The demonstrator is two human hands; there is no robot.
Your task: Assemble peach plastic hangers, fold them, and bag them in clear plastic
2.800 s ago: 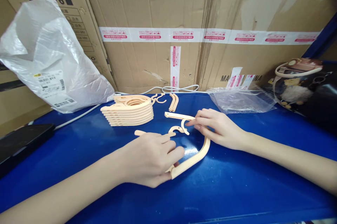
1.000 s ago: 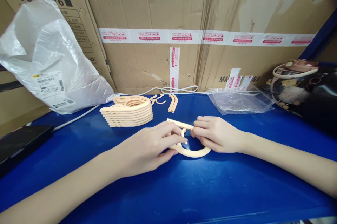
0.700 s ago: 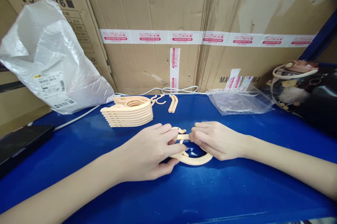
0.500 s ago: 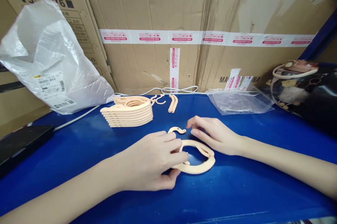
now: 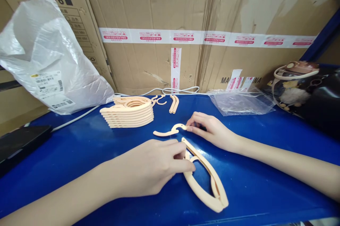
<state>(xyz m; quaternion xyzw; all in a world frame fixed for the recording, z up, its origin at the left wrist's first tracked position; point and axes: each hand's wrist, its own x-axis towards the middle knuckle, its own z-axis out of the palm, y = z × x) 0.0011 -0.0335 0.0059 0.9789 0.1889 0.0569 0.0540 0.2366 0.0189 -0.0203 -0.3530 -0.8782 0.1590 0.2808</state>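
My left hand (image 5: pixel 159 169) grips a cream plastic folding hanger (image 5: pixel 212 169) near its upper end. That hanger is folded into a pointed oval, its narrow end slanting toward the front right of the table. Between thumb and fingertips, my right hand (image 5: pixel 212 130) pinches one end of a curved cream hanger hook (image 5: pixel 175 128) just beyond the folded hanger. A stack of matching folded hangers (image 5: pixel 129 114) lies behind my left hand. Two short curved cream pieces (image 5: pixel 174 104) and some loose hooks (image 5: pixel 160 100) rest at the back, right of the stack.
The blue tabletop (image 5: pixel 255 180) meets large cardboard boxes (image 5: pixel 148 66) at the back. A white plastic bag (image 5: pixel 50 59) leans at left, above a black device (image 5: pixel 23 144). A clear plastic bag (image 5: pixel 241 102), a white cable (image 5: pixel 183 91) and a charm-filled clear bag (image 5: pixel 294 84) are also there.
The folded hanger has turned, its narrow end swinging toward the front. My right hand has moved slightly left and taken hold of the hook, which now shows more of its length.
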